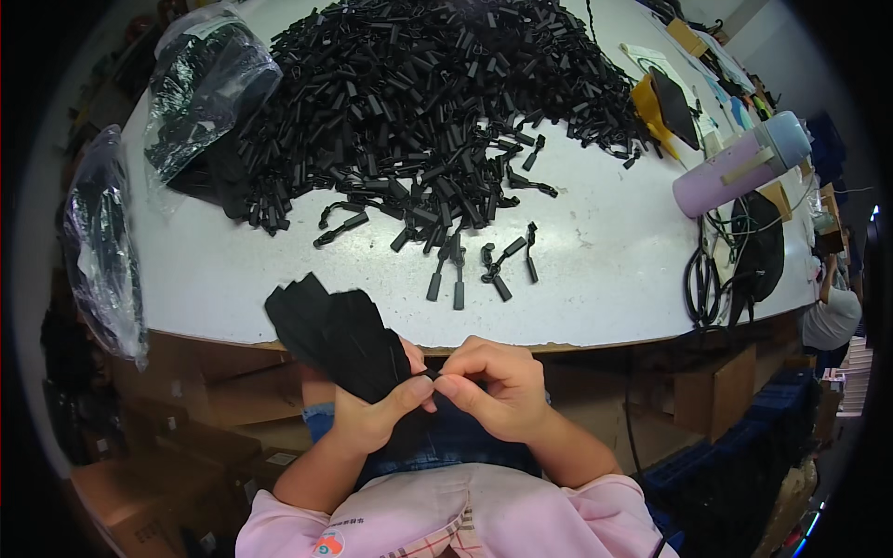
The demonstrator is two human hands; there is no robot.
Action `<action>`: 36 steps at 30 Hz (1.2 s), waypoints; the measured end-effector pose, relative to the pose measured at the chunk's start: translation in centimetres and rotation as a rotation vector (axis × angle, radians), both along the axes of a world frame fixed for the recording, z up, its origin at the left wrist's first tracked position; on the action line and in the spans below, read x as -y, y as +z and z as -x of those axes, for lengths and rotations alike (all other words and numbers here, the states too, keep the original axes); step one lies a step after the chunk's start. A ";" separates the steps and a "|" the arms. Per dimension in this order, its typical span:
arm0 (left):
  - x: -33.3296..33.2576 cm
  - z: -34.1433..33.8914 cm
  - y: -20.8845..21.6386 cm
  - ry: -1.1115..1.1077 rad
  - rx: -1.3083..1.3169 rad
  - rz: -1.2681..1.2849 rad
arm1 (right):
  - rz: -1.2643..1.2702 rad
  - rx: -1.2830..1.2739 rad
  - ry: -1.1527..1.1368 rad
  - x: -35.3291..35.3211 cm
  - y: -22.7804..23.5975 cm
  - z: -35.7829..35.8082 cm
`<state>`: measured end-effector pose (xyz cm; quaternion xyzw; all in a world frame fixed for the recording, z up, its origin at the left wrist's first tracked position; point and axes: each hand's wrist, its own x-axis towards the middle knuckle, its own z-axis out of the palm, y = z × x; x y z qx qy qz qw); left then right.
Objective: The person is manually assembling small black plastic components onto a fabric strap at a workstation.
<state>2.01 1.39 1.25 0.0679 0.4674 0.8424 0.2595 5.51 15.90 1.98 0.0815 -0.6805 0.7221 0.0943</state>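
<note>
My left hand (383, 411) is closed around a fanned bundle of flat black fabric strips (335, 332), which sticks out up and to the left over the table's front edge. Thumb and forefinger of my right hand (500, 389) pinch at a small black end (431, 374) between the two hands, close to the left thumb. What exactly this end belongs to is partly hidden by the fingers. Just beyond lie a few loose black pulls (459, 284) with slim rectangular tips and corded loops. They look like zipper pulls.
A large heap of the same black pulls (400, 102) covers the white table's (214, 279) far side. Clear plastic bags (209, 93) with black contents lie at left. On the right are a purple bottle (730, 172), coiled cables (704, 288) and a yellow holder (654, 110). Another person (831, 316) is far right.
</note>
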 end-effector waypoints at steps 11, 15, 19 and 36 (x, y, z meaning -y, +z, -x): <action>0.3 -0.2 -0.5 0.077 -0.941 0.445 | 0.801 0.614 0.141 0.4 -1.3 -0.3; -0.2 -0.8 -1.0 0.007 -0.117 0.062 | -0.552 -0.125 -0.338 -0.4 0.2 1.7; -0.3 -0.3 -0.4 -0.018 0.057 0.024 | -1.164 -0.135 -0.473 -2.7 0.5 4.2; -0.7 -0.2 -0.2 0.021 0.007 0.161 | -0.090 0.258 -0.291 -4.0 1.2 1.6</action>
